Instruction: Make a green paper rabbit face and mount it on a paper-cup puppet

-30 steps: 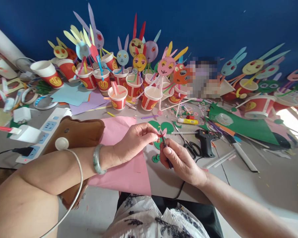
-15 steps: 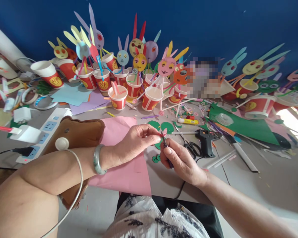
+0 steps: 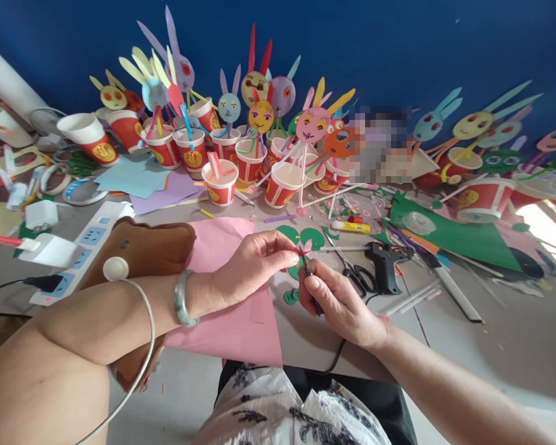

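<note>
My left hand [image 3: 254, 262] pinches a small pink paper piece [image 3: 307, 246] between thumb and fingertips, just above a sheet of pink paper [image 3: 231, 290]. My right hand [image 3: 338, 303] is closed around a dark pen [image 3: 307, 272] whose tip meets the pink piece. Green paper cut-outs [image 3: 301, 237] lie on the table right under both hands. A jade bangle [image 3: 182, 299] is on my left wrist.
Several red paper cups [image 3: 220, 182] with paper rabbit faces on straws stand along the blue wall. A black glue gun [image 3: 383, 262], scissors [image 3: 356, 276] and a glue stick [image 3: 349, 227] lie right of my hands. A brown pouch [image 3: 141, 253] and a power strip [image 3: 92, 238] sit left.
</note>
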The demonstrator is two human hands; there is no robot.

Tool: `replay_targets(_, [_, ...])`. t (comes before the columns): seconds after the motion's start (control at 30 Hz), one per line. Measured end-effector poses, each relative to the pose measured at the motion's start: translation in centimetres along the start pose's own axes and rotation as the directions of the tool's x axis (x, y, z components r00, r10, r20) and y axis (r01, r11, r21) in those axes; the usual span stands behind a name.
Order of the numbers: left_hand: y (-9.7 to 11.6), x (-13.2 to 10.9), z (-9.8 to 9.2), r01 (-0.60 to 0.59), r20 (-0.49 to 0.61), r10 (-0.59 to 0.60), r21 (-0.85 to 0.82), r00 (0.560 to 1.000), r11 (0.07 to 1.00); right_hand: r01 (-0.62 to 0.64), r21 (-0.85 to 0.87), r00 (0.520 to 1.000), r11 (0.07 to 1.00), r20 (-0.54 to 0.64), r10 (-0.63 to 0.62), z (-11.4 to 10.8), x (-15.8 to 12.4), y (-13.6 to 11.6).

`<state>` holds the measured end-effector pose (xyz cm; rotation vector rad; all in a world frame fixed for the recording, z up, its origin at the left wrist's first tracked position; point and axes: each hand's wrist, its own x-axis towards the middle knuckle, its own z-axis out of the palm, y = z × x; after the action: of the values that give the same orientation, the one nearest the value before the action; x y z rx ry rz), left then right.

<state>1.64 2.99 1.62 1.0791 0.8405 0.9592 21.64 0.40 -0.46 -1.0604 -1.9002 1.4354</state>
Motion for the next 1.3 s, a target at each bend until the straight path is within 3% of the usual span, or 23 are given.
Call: replay_targets(1.3, [-0.05, 0.09, -0.02, -0.005, 0.011, 0.006, -0.039, 1.0, 0.999, -0.024, -0.03, 1.0, 0.999, -0.018, 0.024, 0.01, 0.14, -0.25])
